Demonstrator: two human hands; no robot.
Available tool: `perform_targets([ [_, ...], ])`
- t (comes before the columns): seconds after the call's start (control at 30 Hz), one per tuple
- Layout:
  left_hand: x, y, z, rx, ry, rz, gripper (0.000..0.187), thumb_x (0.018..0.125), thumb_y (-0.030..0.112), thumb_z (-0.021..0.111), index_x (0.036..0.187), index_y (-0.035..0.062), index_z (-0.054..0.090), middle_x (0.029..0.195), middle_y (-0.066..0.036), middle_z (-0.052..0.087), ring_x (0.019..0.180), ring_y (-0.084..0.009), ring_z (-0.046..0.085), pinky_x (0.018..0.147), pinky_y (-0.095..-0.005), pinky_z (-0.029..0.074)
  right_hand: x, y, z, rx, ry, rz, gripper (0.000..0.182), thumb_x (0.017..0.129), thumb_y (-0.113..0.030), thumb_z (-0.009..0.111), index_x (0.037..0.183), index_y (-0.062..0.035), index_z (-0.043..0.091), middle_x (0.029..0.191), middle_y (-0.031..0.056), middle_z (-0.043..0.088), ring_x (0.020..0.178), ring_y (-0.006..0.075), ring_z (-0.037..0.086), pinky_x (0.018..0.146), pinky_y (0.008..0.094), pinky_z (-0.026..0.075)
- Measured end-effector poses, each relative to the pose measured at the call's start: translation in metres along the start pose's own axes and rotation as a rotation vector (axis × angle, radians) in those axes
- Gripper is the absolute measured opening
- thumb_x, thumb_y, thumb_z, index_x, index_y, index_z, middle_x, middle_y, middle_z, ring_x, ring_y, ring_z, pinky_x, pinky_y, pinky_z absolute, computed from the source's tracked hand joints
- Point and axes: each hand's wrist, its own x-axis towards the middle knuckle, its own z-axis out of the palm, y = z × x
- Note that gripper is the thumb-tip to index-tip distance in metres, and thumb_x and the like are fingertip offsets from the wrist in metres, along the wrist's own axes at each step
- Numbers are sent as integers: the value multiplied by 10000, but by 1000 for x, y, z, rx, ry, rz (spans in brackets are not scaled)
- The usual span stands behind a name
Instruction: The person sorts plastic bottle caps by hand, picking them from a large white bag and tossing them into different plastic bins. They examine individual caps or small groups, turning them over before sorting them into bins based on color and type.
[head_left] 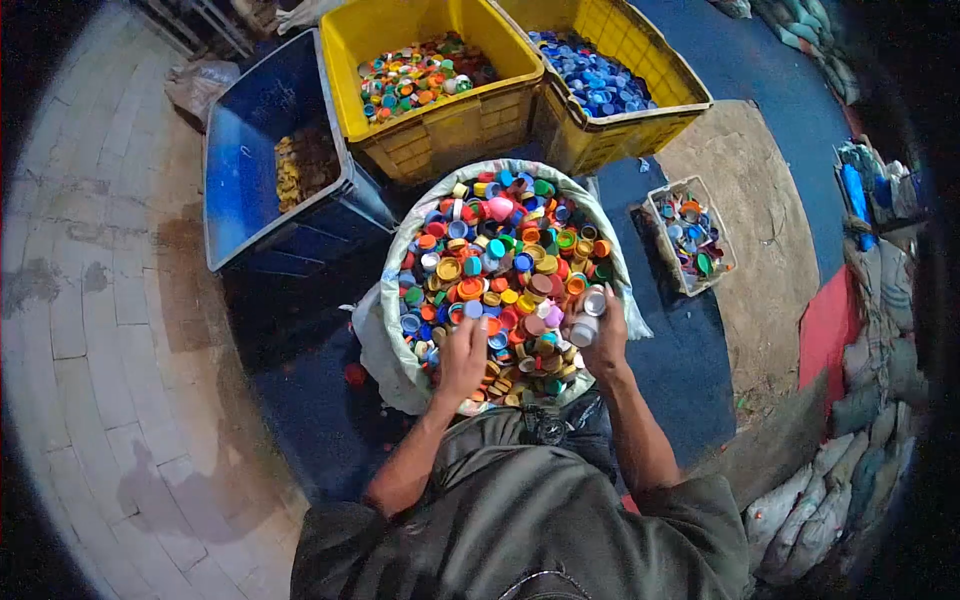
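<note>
A large white sack [398, 270] with a rolled rim stands in front of me, heaped with plastic bottle caps [520, 265] in many colours. Over its near left part, the fingers of my left hand [461, 360] are pinched together at a blue bottle cap [473, 310]. My right hand [606, 340], at the right rim, is closed around white caps [584, 329], with a greyish-white one [594, 301] above toward the fingertips. The palm and the far sides of these caps are hidden.
Behind the sack stand a blue bin [228, 215] with yellowish pieces, a yellow bin [440, 135] of mixed caps and another yellow bin [640, 125] of blue caps. A small white crate [716, 283] of caps sits right. Filled bags [810, 500] line the far right.
</note>
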Motion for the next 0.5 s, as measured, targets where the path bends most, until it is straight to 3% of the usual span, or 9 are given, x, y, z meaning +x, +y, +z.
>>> perform_targets([
  [0.03, 3, -9, -2, 72, 34, -3, 284, 948, 261, 523, 804, 17, 535, 618, -109, 529, 592, -284, 543, 567, -394, 413, 0, 0, -4, 82, -15, 23, 453, 952, -462, 341, 830, -64, 520, 639, 72, 540, 547, 194, 526, 498, 309, 443],
  [0.13, 8, -11, -7, 251, 164, 226, 242, 870, 255, 637, 821, 29, 565, 744, -105, 581, 687, -279, 565, 615, -405, 434, -2, 3, -16, 186, -8, 56, 444, 951, -449, 329, 827, -67, 519, 641, 73, 536, 573, 201, 528, 514, 310, 438],
  [0.17, 10, -16, -6, 230, 114, 183, 271, 792, 241, 718, 908, 28, 597, 882, -134, 595, 768, -284, 569, 655, -402, 454, -3, 5, -18, 198, 3, 61, 442, 951, -446, 326, 827, -68, 519, 642, 73, 535, 579, 203, 528, 519, 311, 437],
  [0.27, 26, -17, 5, 315, 112, 384, 337, 792, 220, 721, 1036, 31, 585, 901, -146, 601, 771, -291, 569, 681, -402, 469, -5, 9, -22, 272, -13, 80, 435, 952, -441, 323, 827, -70, 513, 649, 77, 536, 575, 212, 524, 530, 316, 430],
  [0.3, 31, -16, 10, 325, 126, 361, 425, 785, 195, 730, 1139, 46, 549, 882, -130, 657, 791, -307, 618, 697, -397, 491, -6, 11, -22, 265, -17, 77, 431, 952, -438, 322, 827, -71, 510, 652, 79, 537, 573, 213, 523, 533, 316, 429],
  [0.37, 38, -11, 18, 173, 39, 214, 449, 782, 194, 735, 1156, 46, 537, 894, -127, 681, 812, -311, 647, 698, -398, 499, -8, 12, -21, 246, -23, 68, 423, 952, -432, 321, 826, -73, 505, 658, 85, 541, 570, 217, 520, 539, 317, 428],
  [0.4, 40, -9, 21, 99, -7, 140, 461, 780, 193, 738, 1165, 46, 531, 899, -125, 693, 822, -312, 662, 698, -399, 504, -8, 14, -25, 204, -102, 39, 442, 942, -460, 341, 851, -70, 528, 702, 71, 550, 634, 191, 560, 536, 314, 507],
  [0.5, 43, 0, 23, 144, -15, 88, 444, 776, 186, 741, 1144, 31, 550, 915, -152, 701, 821, -300, 680, 698, -400, 514, -10, 17, -29, 229, -93, 44, 434, 940, -455, 346, 857, -74, 536, 713, 72, 564, 639, 189, 568, 560, 327, 518],
])
